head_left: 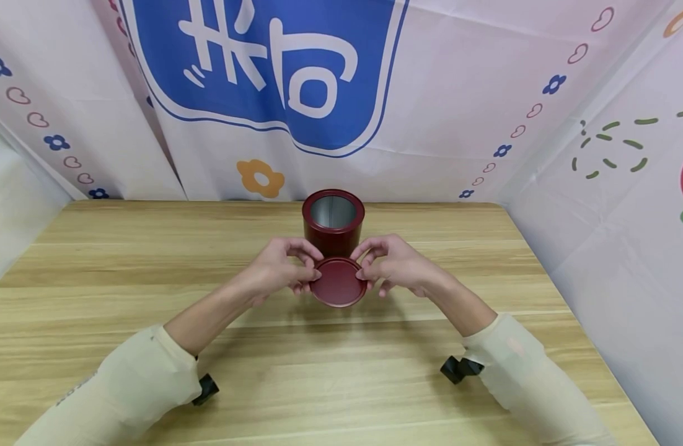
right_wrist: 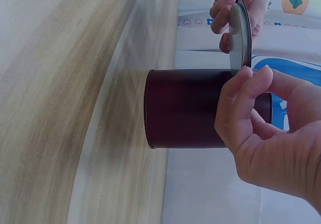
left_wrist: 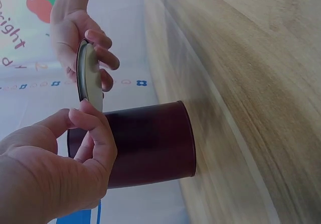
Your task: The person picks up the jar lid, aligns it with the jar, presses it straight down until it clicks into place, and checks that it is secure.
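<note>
A round dark red lid [head_left: 338, 284] is held level above the table, in front of a dark red canister [head_left: 333, 238]. My left hand [head_left: 282, 266] pinches the lid's left edge between thumb and fingers. On the opposite edge, my right hand [head_left: 394, 265] pinches it the same way. The canister stands upright with its top uncovered, showing a bare silvery inside. Both wrist views show the lid's pale metallic underside [left_wrist: 93, 76] and the canister's smooth side [right_wrist: 188, 108] behind it.
The wooden table [head_left: 330, 378] ends at a white printed cloth backdrop [head_left: 442, 124] close behind the canister. Another white cloth wall [head_left: 615, 248] borders the right side. Black straps [head_left: 461, 368] show at the sleeves.
</note>
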The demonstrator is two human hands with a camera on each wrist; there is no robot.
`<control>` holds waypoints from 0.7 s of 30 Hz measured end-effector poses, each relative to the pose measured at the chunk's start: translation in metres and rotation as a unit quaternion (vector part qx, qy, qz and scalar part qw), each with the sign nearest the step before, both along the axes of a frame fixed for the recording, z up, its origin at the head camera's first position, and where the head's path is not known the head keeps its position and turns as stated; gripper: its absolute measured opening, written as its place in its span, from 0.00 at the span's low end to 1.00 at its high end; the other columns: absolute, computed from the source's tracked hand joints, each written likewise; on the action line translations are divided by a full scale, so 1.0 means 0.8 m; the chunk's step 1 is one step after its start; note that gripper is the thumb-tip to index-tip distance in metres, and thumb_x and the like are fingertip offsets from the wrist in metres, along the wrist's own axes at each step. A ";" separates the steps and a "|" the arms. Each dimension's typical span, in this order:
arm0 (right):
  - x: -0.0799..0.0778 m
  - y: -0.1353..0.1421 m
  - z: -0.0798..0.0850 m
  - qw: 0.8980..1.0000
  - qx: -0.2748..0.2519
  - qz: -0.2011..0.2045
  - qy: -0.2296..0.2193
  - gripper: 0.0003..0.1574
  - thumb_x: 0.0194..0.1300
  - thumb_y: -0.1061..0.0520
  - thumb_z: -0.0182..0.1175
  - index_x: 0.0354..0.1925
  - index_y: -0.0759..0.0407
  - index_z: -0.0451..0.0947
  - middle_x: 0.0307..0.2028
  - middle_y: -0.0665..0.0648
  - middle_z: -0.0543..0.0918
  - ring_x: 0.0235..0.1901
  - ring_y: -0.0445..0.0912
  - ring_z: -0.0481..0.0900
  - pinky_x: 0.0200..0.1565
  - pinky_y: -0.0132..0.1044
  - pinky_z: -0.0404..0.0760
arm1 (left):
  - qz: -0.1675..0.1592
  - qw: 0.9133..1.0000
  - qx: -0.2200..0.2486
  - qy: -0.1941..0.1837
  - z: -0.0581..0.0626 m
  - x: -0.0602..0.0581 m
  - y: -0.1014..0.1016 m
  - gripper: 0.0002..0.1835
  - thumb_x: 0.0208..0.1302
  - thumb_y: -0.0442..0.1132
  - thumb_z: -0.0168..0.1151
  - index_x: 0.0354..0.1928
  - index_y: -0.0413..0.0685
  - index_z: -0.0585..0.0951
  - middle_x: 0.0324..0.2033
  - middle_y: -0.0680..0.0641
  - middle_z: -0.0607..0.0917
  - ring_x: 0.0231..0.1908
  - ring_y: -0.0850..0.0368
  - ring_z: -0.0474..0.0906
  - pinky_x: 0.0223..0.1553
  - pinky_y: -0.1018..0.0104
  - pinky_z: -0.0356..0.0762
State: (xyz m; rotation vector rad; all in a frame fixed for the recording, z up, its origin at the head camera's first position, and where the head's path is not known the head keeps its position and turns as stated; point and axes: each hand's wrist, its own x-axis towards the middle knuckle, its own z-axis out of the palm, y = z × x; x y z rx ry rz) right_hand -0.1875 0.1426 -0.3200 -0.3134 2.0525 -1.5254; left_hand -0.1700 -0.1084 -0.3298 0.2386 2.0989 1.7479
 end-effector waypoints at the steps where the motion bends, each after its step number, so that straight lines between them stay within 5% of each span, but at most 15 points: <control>1: 0.000 0.000 0.000 1.000 0.001 0.000 0.002 0.19 0.66 0.71 0.59 0.55 0.69 0.75 0.35 0.59 0.78 0.24 0.44 0.80 0.19 0.30 0.80 | 0.001 1.000 -0.002 0.001 0.001 0.000 0.000 0.14 0.62 0.22 0.64 0.50 0.28 0.77 0.29 0.44 0.80 0.21 0.57 0.80 0.21 0.71 0.80; 21: 0.000 -0.001 0.007 0.999 0.028 -0.007 0.039 0.18 0.65 0.70 0.59 0.54 0.66 0.77 0.36 0.58 0.76 0.23 0.44 0.79 0.17 0.30 0.78 | -0.002 1.000 -0.016 0.023 0.012 0.000 0.003 0.13 0.63 0.22 0.63 0.50 0.28 0.78 0.30 0.43 0.79 0.21 0.56 0.80 0.22 0.70 0.81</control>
